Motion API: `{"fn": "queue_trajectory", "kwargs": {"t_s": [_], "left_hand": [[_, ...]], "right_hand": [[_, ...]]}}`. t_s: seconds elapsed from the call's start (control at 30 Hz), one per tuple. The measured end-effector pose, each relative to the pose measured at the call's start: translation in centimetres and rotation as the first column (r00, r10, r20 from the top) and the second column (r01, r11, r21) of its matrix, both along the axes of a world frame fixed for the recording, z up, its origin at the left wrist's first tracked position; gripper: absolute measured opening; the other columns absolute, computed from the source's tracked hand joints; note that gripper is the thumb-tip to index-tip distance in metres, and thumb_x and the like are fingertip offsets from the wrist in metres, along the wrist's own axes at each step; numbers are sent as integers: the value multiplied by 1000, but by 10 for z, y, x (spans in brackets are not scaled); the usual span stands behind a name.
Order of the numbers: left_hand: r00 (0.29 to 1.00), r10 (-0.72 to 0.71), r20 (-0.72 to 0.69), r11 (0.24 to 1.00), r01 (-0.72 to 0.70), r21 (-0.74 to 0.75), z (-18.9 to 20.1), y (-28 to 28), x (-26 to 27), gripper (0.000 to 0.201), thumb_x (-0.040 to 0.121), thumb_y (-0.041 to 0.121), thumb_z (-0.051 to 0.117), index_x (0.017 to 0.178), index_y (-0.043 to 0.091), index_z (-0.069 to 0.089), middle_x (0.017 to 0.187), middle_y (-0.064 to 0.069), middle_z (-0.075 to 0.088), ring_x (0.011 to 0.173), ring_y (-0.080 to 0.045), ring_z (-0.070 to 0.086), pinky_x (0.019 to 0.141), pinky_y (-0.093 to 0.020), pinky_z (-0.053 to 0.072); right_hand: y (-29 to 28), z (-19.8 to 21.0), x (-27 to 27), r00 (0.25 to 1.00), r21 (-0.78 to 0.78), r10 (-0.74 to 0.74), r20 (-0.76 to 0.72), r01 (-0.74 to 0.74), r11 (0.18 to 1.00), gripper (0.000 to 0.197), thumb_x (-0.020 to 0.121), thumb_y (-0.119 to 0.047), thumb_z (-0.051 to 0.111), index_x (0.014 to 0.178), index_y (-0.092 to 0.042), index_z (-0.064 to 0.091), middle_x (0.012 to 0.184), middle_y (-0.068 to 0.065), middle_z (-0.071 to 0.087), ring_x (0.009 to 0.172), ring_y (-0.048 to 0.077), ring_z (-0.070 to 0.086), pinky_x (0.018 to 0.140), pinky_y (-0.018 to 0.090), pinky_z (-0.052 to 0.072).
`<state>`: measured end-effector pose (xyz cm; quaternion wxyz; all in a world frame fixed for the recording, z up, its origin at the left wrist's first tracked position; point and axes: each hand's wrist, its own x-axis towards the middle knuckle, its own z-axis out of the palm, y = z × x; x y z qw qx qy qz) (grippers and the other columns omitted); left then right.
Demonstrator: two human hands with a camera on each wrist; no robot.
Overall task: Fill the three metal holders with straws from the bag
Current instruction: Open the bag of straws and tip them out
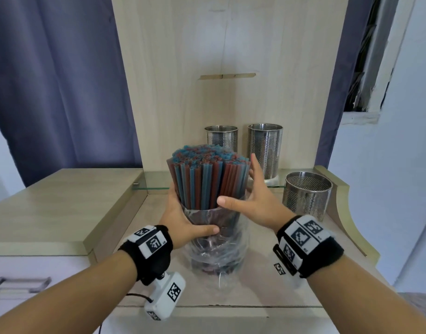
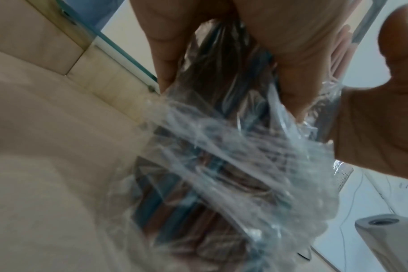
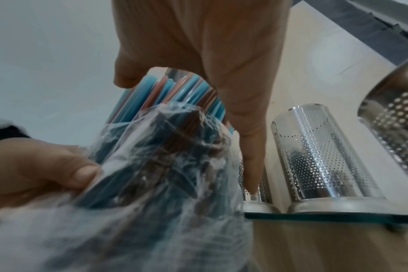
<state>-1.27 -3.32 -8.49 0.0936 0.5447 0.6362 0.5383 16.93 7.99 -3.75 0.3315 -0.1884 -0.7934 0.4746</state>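
A thick bundle of blue and red straws [image 1: 202, 182] stands upright in a clear plastic bag [image 1: 216, 249] that is bunched down around its lower half. My left hand [image 1: 183, 218] grips bag and bundle from the left, thumb across the front. My right hand [image 1: 249, 194] is spread open against the bundle's right side, thumb on the front, fingers straight behind. Three perforated metal holders stand behind: a short one [image 1: 221, 138], a tall one [image 1: 265, 150], and a wide one [image 1: 307, 194] at the right. In the right wrist view the straws [image 3: 175, 92] rise from the bag [image 3: 163, 165].
The two back holders stand on a glass shelf [image 1: 154, 182] against a wooden back panel [image 1: 207, 44]. A higher wooden cabinet top [image 1: 50, 206] lies to the left, with a drawer handle [image 1: 19, 283] below. A raised curved rim [image 1: 347, 206] borders the right side.
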Motion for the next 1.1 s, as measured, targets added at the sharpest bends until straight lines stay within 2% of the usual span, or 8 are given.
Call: {"fn": "queue_trajectory", "kwargs": {"t_s": [0.17,0.3,0.47,0.6,0.7,0.87,1.0,1.1], "left_hand": [[999,38,6,999,-38,-3,7,-1,-7,136,48,23,97,150,16,7,133,10,47,119,11,47,103,-16,41],[997,46,-66,997,-50,-61,31,-18,-19,151,50,24,96,151,27,-17,150,5,36,134,-4,41,114,-35,35],[960,48,-275,984,-94,-155,79,-43,-29,155,56,18,93,143,34,-33,141,15,24,123,2,38,99,-15,35],[872,18,-489,959,-153,-237,90,-51,-27,154,57,29,92,137,39,-39,123,10,27,108,-3,42,90,-18,39],[842,-40,-537,943,-146,-299,78,-51,-25,152,52,41,89,136,46,-38,124,10,41,106,-12,55,93,-33,50],[851,-78,-519,904,-159,-396,54,-52,-24,149,48,51,91,150,33,-16,148,-4,38,133,-15,38,108,-27,32],[850,-161,-501,842,-146,-519,40,-54,-24,153,45,52,92,150,31,-18,155,2,26,139,-11,28,110,-20,22],[816,-189,-547,820,-175,-545,41,-53,-29,152,44,51,92,150,31,-16,156,4,24,139,-12,29,114,-27,26]], "right_hand": [[-3,9,-17,999,-67,45,-10,-46,997,144,66,-30,87,148,-26,-31,147,-17,30,137,0,31,119,34,25],[-15,10,-13,998,-49,55,-35,-56,997,140,69,-25,87,150,-32,-27,144,-20,36,126,-15,39,109,15,31],[-27,18,-7,996,-58,3,-87,-8,998,134,69,-22,87,154,-32,-16,113,-33,42,111,-12,53,107,22,38],[-34,13,1,1000,-142,1,-6,-2,990,122,67,-21,88,154,-35,4,107,-28,42,81,-29,47,75,0,41],[-33,1,5,999,-139,49,-8,-49,989,85,69,-2,85,123,-44,36,115,-14,56,96,-17,61,75,3,48],[-28,-22,6,997,-231,76,30,-67,971,90,66,-2,87,138,-23,37,127,1,63,116,15,64,92,29,56],[-29,-30,12,975,-294,84,205,-21,956,69,77,-3,79,126,-26,36,110,-13,62,90,-12,65,69,5,50],[-27,-19,22,913,-230,90,399,5,973,78,78,-11,80,139,-21,33,102,-24,50,100,-11,58,64,-2,42]]}}
